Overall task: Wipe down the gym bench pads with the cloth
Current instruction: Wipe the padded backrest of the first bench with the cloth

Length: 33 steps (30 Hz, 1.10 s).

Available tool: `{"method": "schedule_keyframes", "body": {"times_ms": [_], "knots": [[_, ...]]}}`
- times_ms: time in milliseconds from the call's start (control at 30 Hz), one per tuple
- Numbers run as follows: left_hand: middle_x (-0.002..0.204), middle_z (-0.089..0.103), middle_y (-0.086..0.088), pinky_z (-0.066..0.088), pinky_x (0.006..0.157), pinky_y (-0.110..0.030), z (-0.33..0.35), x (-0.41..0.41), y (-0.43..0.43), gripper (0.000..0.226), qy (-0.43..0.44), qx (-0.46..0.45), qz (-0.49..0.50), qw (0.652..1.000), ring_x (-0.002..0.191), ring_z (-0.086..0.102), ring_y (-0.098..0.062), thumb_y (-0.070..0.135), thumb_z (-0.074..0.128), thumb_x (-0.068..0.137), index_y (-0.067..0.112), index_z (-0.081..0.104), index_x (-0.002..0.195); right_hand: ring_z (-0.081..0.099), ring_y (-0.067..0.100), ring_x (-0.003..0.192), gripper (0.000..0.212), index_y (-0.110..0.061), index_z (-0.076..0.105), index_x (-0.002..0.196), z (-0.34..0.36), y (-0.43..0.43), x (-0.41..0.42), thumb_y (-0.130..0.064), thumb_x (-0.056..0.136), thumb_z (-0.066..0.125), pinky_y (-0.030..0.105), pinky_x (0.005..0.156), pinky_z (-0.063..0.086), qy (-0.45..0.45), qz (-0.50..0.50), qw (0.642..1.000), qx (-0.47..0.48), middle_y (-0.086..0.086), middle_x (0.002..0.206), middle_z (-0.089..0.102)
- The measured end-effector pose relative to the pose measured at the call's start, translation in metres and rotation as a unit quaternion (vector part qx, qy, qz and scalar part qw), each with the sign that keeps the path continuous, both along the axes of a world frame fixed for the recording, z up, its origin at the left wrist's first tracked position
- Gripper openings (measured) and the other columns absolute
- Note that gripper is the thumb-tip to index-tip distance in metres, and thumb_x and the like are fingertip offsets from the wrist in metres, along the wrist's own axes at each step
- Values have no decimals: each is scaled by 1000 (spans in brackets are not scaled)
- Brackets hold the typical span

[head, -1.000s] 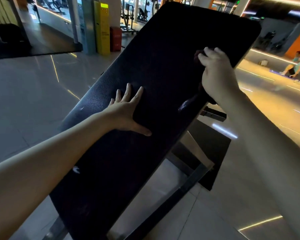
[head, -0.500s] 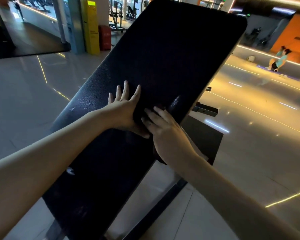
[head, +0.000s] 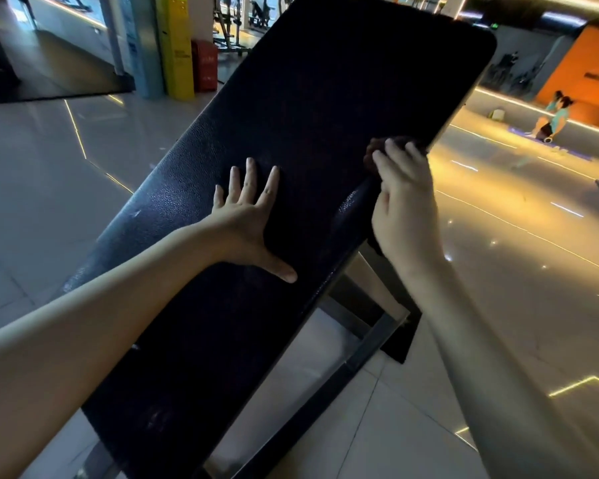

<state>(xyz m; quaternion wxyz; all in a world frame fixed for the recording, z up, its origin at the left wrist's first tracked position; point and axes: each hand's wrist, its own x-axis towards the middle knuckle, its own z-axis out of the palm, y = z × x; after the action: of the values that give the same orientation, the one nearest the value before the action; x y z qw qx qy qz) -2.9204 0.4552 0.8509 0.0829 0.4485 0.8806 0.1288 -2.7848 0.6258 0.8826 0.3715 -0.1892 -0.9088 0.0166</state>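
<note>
- Bench pad: long, black, pebbled surface, set on a slope. Its long axis runs from the near lower left up to the far upper right, and the high end, with rounded corners, points away toward the orange wall.
- Cloth: dark and bunched, sitting on the pad's right edge about halfway up the slope. Only a bit shows past the fingers.
- Right hand: on that same right edge, fingers curled over the cloth and gripping it against the pad. The hand is slightly blurred.
- Left hand: laid flat on the middle of the pad, fingers straight and spread, thumb out to the side, holding nothing.
- Metal frame: grey bars under the pad on its right side, standing on pale floor tiles, with a dark mat just behind.
- Far left: yellow post with a red box beside it.
- Far right: a person sitting on the floor, well apart from the bench.
</note>
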Motion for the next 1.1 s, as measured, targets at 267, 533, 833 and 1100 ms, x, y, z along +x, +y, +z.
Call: {"method": "schedule_keyframes", "body": {"times_ms": [267,533,833,1100], "knots": [[153,-34,-20,-5,116,-60,-1,3,1,167,19,17,0,1000,141,-26,-43,84,63,22,21,-27,148,34,28,137,47,-8,54,129,-79,-72,44,-1,83,50,48,113,24,-94,114,987,53,8,140,49],[151,-38,-17,-7,116,-58,2,3,-1,166,6,6,-4,1000,140,-30,-40,83,66,26,23,-30,147,32,33,139,59,-3,48,134,-15,-2,28,21,81,39,53,113,27,-100,95,988,74,13,145,43],[151,-40,-15,-10,116,-56,-3,0,0,166,12,9,1,1000,140,-32,-38,86,66,24,26,-32,145,29,28,140,44,-4,50,134,-5,-2,2,6,92,40,41,117,24,16,8,1000,-4,10,143,45],[152,-36,-20,-5,117,-58,-1,3,-6,166,39,6,-22,999,140,-28,-43,80,74,32,20,-29,148,35,23,137,44,-13,58,126,-90,-89,47,-6,85,41,45,115,24,-81,100,991,41,2,138,51]]}}
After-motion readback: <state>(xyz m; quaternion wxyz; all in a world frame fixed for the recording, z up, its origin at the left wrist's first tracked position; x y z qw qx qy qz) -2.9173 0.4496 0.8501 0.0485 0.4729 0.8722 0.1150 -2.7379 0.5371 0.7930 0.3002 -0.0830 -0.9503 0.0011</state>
